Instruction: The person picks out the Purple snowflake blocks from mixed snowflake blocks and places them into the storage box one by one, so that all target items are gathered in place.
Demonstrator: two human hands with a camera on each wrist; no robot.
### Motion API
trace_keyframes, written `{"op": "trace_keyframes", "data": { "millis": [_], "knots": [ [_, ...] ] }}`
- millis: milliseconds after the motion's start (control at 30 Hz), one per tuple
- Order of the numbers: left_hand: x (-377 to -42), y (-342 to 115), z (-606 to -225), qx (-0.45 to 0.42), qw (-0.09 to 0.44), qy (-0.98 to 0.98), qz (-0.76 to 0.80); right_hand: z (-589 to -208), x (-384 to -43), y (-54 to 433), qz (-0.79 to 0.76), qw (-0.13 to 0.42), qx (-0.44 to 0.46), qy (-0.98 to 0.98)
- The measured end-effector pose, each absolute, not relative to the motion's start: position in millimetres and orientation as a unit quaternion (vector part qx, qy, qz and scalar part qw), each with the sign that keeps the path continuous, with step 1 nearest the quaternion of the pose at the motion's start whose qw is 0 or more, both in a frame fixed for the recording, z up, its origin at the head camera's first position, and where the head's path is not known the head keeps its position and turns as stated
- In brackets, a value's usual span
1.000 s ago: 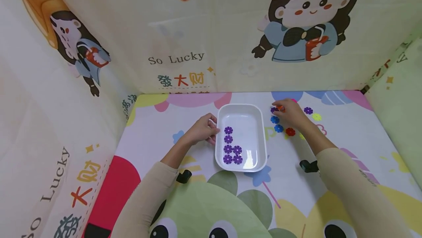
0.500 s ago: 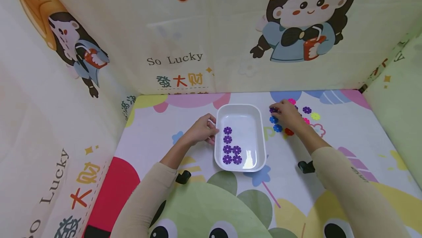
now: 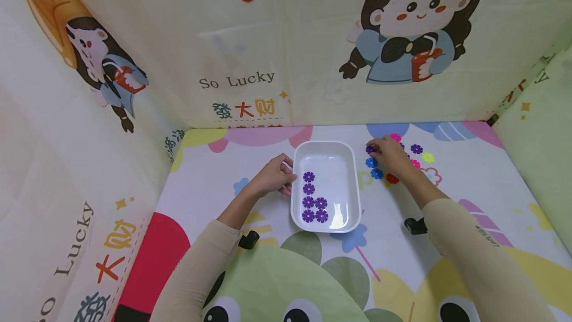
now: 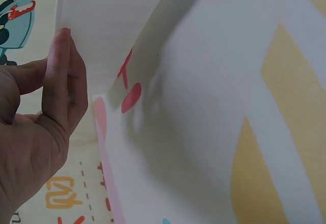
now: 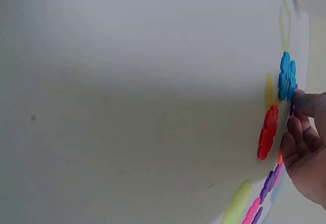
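We see passing room between the white tray (image 3: 339, 173) and the right sleeve (image 3: 482, 257). Farther up, blue flower pieces (image 3: 371, 162) leave us a narrower gap beside the tray.

1 tray (image 3: 341, 163) w/ 6 prpl pcs (image 3: 308, 202), 2 blu pcs (image 3: 377, 173)

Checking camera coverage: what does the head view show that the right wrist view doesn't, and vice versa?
Head only: left hand touching the white tray, six purple pieces inside. Right wrist only: palm side of the right hand, edge of an orange piece. Both: that hand at another purple piece, with two blue pieces and a red piece nearby.
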State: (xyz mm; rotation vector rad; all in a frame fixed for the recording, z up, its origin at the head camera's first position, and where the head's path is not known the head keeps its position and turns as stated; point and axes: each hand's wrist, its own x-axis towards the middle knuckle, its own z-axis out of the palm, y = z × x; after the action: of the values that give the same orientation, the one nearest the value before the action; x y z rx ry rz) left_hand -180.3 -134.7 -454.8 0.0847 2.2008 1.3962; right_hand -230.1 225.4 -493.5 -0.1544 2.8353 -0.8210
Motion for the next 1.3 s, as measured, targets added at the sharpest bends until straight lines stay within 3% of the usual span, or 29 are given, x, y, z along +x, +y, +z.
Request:
{"op": "trace_keyframes", "data": {
  "millis": [600, 1000, 1300],
  "knots": [
    [-180, -134, -456, 0.034, 0.26, 0.817, 0.514, -486, -237, 229, -0.279, 0.135, -0.042, 0.95],
    [-180, -134, -452, 0.034, 0.26, 0.818, 0.513, -488, -237, 230, -0.291, 0.124, -0.037, 0.948],
    [-182, -135, -456, 0.035, 0.261, 0.816, 0.514, -486, -236, 229, -0.295, 0.146, -0.032, 0.944]
  ]
}}
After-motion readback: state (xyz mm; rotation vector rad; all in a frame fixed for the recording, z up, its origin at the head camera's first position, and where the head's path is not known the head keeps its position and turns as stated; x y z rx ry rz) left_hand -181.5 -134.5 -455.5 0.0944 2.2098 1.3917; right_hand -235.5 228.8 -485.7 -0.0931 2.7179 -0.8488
